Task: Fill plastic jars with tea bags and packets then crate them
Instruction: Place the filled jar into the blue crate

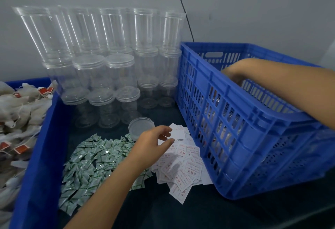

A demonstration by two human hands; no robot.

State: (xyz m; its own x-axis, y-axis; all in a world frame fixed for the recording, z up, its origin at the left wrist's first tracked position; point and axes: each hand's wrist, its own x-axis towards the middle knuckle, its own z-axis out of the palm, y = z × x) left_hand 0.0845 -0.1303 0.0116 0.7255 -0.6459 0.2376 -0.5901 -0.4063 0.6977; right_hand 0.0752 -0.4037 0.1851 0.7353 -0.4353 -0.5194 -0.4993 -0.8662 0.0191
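My left hand (154,144) hovers over the white paper slips with red print (183,167), its fingers loosely curled and holding nothing I can see. A loose clear lid (141,125) lies just beyond it. Green-and-white packets (94,163) are heaped to the left of the slips. My right hand (235,71) reaches down inside the blue slatted crate (241,118); its fingers are hidden behind the crate's rim. Filled jars show dimly through the slats (215,125). Stacked clear plastic jars (108,62) stand at the back.
A blue bin (38,156) on the left holds a pile of tea bags with red tags (16,120). A grey wall with a black cable (183,7) closes the back. The dark tabletop (181,210) runs along the front.
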